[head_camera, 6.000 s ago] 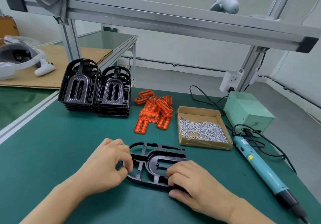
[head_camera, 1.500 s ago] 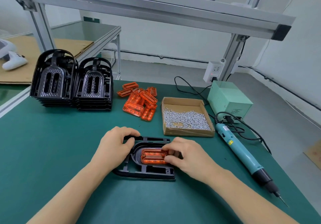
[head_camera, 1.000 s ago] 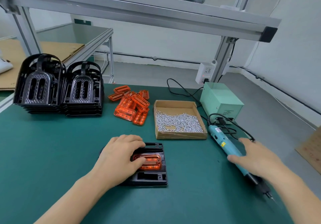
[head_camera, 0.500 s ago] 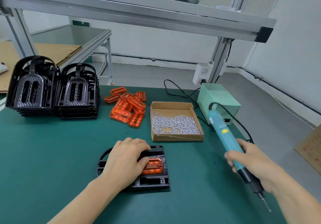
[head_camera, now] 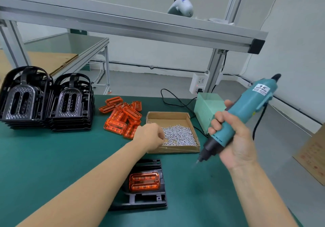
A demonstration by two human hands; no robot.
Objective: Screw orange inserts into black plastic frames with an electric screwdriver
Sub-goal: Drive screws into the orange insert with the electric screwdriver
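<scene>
The right hand (head_camera: 233, 135) grips the electric screwdriver (head_camera: 246, 110); its white label is unreadable. The left hand (head_camera: 149, 135) reaches into the screw box (head_camera: 173, 149), fingers curled; its grip cannot be determined.

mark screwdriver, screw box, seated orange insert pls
electric screwdriver (head_camera: 246, 110): head view, teal body above the grip.
screw box (head_camera: 181, 149): head view, front cardboard wall.
orange insert (head_camera: 144, 181): head view, centre of its top face.

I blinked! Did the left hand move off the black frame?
Yes. The left hand left the frame and reached away to the screw box.
</scene>
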